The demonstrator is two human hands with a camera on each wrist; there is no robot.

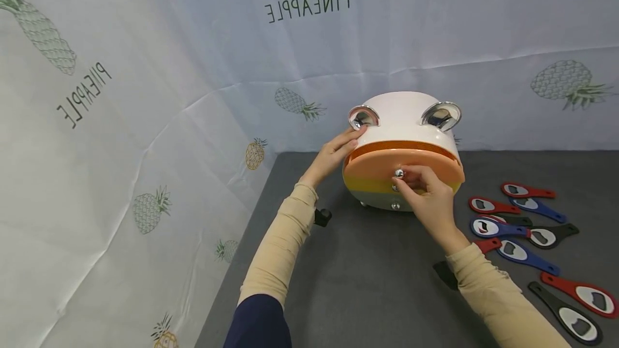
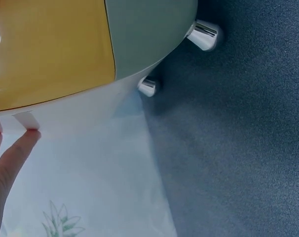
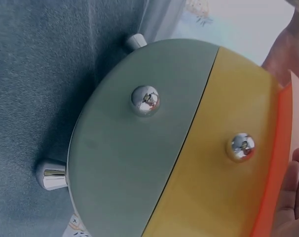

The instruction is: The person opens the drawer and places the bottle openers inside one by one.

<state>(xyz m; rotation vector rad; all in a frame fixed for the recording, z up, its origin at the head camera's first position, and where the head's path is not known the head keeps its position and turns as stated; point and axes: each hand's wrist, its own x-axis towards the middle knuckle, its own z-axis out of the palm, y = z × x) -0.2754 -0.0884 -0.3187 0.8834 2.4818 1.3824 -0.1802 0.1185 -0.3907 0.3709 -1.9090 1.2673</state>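
Note:
A rounded white drawer box with two silver, ear-like rings stands at the back of the table. Its front has an orange top drawer, a yellow drawer and a grey-green drawer, with round silver knobs. The orange drawer sticks out a little beyond the others. At the orange drawer's silver knob, my right hand pinches with thumb and fingers. My left hand rests against the box's left side, and its extended fingertips touch the white wall in the left wrist view.
Several bottle openers in red, blue and black lie on the right of the dark table, among them a blue one and a black one. A white pineapple-print cloth hangs behind and to the left. Short silver feet support the box.

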